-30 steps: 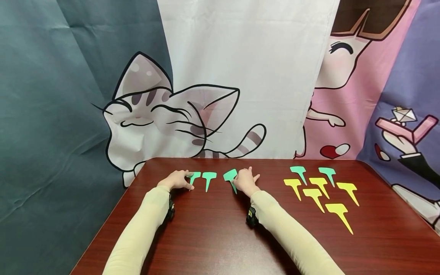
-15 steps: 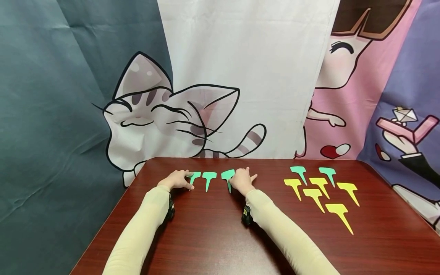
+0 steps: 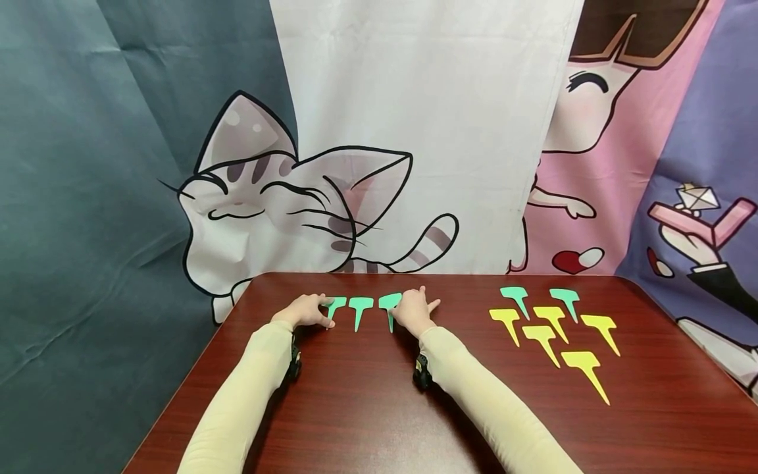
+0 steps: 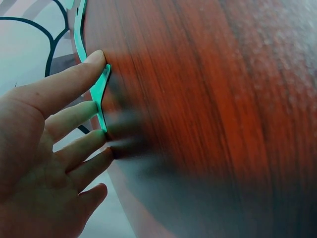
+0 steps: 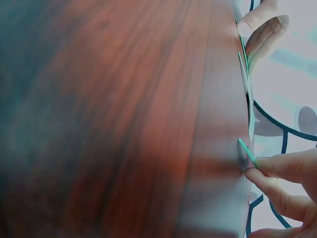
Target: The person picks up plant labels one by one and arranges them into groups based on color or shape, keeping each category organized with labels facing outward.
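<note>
Three green T-shaped plant labels lie in a row across the far left and middle of the table. My left hand [image 3: 305,311] is at the leftmost green plant label [image 3: 338,303], its thumb and index finger spanning it; in the left wrist view this label [image 4: 102,91] sits between thumb and fingers. The middle green plant label [image 3: 360,303] lies untouched, stem toward me. My right hand [image 3: 414,311] pinches the third green plant label [image 3: 388,301] between thumb and index finger. In the right wrist view, one end of that label [image 5: 246,151] is raised off the tabletop.
On the right lie two more green plant labels [image 3: 514,293] and several yellow plant labels [image 3: 539,333], stems slanting toward the near right. The dark red wooden table [image 3: 355,408] ends at a printed curtain [image 3: 450,131] with a cartoon cat.
My right hand has slid the third green plant label left, closer to the middle one, and turned its stem straighter. My left hand has stayed in place.
</note>
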A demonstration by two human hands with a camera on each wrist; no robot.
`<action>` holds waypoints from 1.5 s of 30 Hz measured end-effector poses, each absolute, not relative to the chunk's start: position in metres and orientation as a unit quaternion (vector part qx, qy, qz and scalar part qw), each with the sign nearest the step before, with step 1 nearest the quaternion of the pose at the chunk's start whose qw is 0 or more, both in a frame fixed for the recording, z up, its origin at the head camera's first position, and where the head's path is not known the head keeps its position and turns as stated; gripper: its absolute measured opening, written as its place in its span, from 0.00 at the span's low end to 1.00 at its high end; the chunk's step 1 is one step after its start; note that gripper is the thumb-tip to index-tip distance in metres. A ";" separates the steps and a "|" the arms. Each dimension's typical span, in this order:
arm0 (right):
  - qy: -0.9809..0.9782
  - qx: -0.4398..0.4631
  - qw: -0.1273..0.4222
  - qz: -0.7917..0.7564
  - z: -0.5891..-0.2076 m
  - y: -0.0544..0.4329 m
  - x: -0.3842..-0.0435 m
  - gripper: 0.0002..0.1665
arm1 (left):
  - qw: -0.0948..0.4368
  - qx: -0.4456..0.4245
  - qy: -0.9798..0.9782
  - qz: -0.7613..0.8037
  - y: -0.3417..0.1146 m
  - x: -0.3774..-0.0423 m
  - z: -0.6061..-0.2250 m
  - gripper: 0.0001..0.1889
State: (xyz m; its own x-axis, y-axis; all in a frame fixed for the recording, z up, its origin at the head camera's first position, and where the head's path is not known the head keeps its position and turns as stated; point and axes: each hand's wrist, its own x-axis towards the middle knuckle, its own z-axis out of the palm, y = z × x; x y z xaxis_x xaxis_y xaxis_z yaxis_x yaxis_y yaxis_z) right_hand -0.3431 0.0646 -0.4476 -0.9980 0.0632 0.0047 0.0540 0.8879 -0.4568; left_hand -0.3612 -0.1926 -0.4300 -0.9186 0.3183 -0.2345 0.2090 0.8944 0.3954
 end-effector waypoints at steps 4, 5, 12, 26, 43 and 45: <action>-0.971 -0.030 0.012 0.239 -0.447 0.062 -0.343 0.15 | 0.147 0.136 0.962 0.186 -0.193 -0.362 -0.430 0.37; -0.970 -0.030 0.013 0.239 -0.447 0.061 -0.344 0.15 | 0.147 0.134 0.962 0.187 -0.192 -0.362 -0.430 0.37; -0.969 -0.030 0.015 0.243 -0.447 0.059 -0.343 0.14 | 0.148 0.136 0.962 0.187 -0.193 -0.361 -0.430 0.37; -0.968 -0.019 0.026 0.251 -0.452 0.057 -0.345 0.15 | 0.149 0.136 0.962 0.183 -0.194 -0.361 -0.431 0.37; -0.972 0.004 0.039 0.233 -0.449 0.066 -0.340 0.13 | 0.150 0.135 0.959 0.198 -0.193 -0.360 -0.431 0.37; -0.969 0.018 0.050 0.239 -0.449 0.070 -0.339 0.14 | 0.148 0.135 0.959 0.200 -0.194 -0.360 -0.432 0.37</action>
